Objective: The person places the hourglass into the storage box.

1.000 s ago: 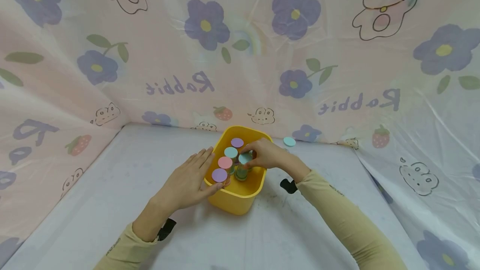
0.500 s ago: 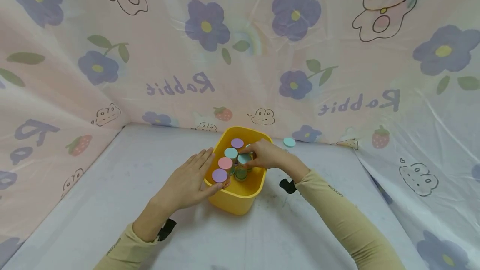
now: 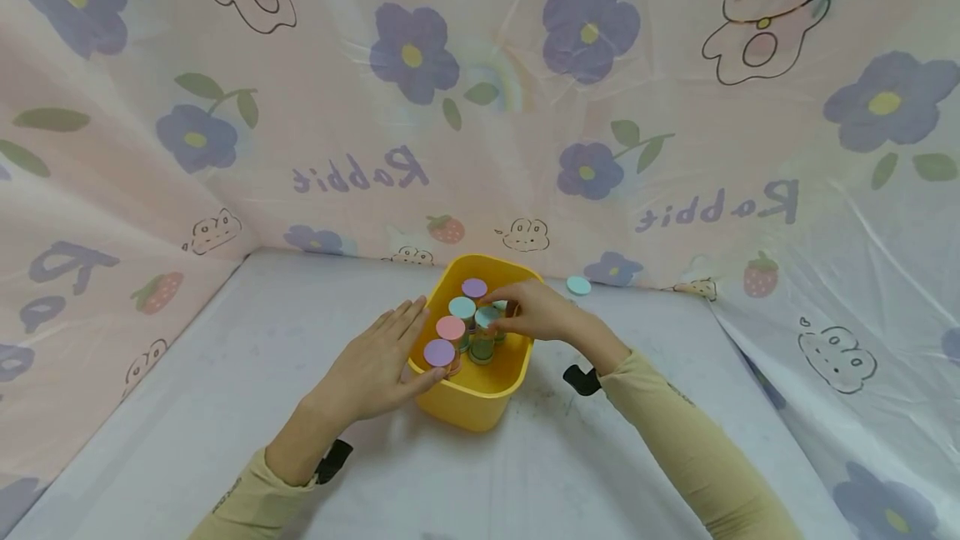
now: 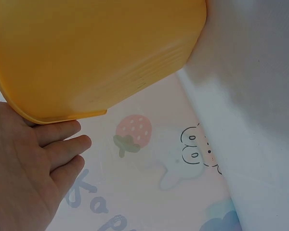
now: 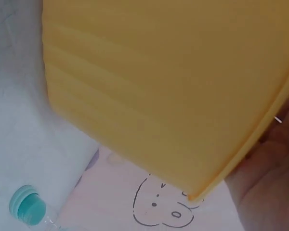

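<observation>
Yellow tub (image 3: 480, 402) sits mid-table, unmoved over the last second. Left to right:

Left hand (image 3: 371, 365): flat, fingers straight, pressed against the tub's left wall, thumb by the near-left rim. Same pose as a second ago, so it is just bracing the tub. The left wrist view confirms it: fingers (image 4: 58, 144) straight and relaxed under the tub's rim (image 4: 62, 115), nothing held.

Inside the tub: small jars with coloured lids, standing upright and close together. Purple-lid jar (image 3: 439, 352) nearest the left hand, then pink-lid jar (image 3: 451, 327), light blue-lid jar (image 3: 462, 307), and a second purple-lid jar (image 3: 474, 287) at the far end. None has shifted.

Teal-lid jar (image 3: 486, 325): this is where the only change is. Right hand (image 3: 536, 312) is over the tub's right side, fingers curled round this jar's top. Versus a second ago the hand has edged slightly up and right and the wrist has swung outward; the jar is still in the tub, in nearly the same spot. My read is that it is mid-grip or settling the jar, with no clear lift or release. The right wrist view shows only tub wall (image 5: 173, 86) and a bit of palm, so no extra detail on the grip.

Far right, a loose teal cap (image 3: 578, 285) lies on the table behind the tub, well apart from both hands, untouched; it is also visible in the right wrist view (image 5: 28, 207).
</observation>
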Tool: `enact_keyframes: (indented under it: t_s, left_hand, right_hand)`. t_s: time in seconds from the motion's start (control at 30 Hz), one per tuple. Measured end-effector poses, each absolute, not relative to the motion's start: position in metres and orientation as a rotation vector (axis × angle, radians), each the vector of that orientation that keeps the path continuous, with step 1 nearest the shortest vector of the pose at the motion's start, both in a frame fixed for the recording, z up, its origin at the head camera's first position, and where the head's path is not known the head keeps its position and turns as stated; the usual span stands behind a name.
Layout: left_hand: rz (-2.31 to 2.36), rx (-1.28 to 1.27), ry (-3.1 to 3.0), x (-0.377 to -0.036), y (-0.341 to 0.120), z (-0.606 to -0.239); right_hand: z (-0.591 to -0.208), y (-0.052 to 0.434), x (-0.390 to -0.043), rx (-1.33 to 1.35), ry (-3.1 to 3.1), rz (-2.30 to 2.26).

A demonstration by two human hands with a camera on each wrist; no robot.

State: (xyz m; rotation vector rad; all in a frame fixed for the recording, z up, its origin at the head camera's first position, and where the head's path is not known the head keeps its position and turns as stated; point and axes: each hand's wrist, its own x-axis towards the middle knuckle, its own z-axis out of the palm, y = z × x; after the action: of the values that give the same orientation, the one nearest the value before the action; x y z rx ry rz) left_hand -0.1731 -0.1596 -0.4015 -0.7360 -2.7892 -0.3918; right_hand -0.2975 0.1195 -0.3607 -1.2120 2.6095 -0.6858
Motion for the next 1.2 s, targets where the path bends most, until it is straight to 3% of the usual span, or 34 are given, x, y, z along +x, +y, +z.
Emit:
enact_keyframes:
  t_s: [0.27,0.63,1.2]
  left_hand:
    - [-0.402,-0.731,-2.769,-0.173,-0.161,-0.401]
    - [-0.409,-0.725,-2.78,-0.171,-0.161,-0.4]
    - [-0.42,-0.725,-2.781,-0.172,-0.16,-0.401]
  right_hand:
    - [-0.363,0.13,-0.289,-1.269,2.726,-0.87]
    - [-0.38,0.152,-0.281,-1.357,2.821,-1.465]
    - [-0.412,0.187,-0.296,-1.031,3.109,-1.809]
